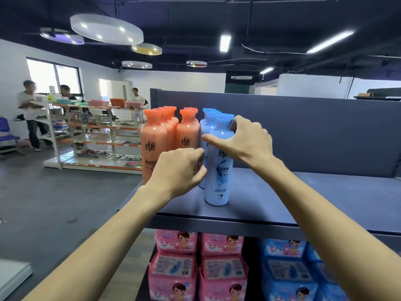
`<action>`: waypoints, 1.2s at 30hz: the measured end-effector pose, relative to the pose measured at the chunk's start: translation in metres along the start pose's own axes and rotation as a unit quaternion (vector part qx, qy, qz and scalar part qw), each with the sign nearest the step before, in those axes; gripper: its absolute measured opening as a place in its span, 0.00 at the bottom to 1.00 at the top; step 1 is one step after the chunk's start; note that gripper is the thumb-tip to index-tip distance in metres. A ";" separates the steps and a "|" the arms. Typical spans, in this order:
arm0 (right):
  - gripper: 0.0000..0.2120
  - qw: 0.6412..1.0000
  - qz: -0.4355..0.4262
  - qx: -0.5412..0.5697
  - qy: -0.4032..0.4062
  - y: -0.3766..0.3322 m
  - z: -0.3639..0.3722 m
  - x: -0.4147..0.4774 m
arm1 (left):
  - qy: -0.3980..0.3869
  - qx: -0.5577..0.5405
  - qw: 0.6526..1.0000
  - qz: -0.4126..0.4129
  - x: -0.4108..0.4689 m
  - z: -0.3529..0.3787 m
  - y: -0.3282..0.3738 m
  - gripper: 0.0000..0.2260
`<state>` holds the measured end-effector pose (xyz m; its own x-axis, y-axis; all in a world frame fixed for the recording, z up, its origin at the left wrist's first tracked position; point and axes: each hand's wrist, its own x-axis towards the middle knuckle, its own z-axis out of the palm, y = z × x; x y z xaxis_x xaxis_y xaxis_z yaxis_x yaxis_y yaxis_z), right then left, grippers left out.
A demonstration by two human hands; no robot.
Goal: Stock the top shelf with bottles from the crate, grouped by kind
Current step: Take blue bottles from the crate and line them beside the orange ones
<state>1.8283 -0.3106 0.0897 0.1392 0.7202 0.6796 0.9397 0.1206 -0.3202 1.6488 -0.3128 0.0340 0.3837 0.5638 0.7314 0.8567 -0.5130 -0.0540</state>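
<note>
Blue bottle (218,181) is stood upright at the front of the blue row (206,118) on the top shelf (303,196), at 3 o'clock of the 2 orange rows (154,140), so kinds are kept grouped. Its shoulder is wrapped by the right hand (249,140), thumb across the front and fingers behind, likely to steady it and square it into line. Left hand (180,170) is curled at the bottle's 9 o'clock side; whether anything is gripped cannot be told, and the crate is not seen.

Orange btls (153,144) w/ orange caps: upright, two rows at L end of top shelf (303,192). Just beside on R, one row of pale-blue btls (205,124) w/ blue caps. Front blue btl (218,174) upright nr shelf's front edge, label facing out.
</note>
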 end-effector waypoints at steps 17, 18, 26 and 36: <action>0.15 0.963 0.009 0.153 -0.222 0.039 0.046 -0.083 | -0.046 0.012 0.999 -0.012 -0.025 0.008 -0.003 0.08; 0.15 0.964 0.013 0.151 -0.218 0.037 0.047 -0.082 | -0.044 0.013 0.999 -0.011 -0.025 0.008 -0.004 0.08; 0.18 0.974 0.044 0.129 -0.180 0.023 0.055 -0.086 | -0.041 0.010 0.999 -0.002 -0.028 0.007 -0.011 0.08; 0.28 0.981 0.041 0.079 -0.172 0.030 0.031 -0.103 | -0.023 -0.015 0.999 0.028 -0.029 0.011 0.011 0.08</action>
<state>1.8323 -0.3602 -0.0106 0.0723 0.9164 0.3936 0.8654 0.1385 -0.4815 1.6509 -0.3274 0.0042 0.4472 0.5630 0.6950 0.8227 -0.5638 -0.0726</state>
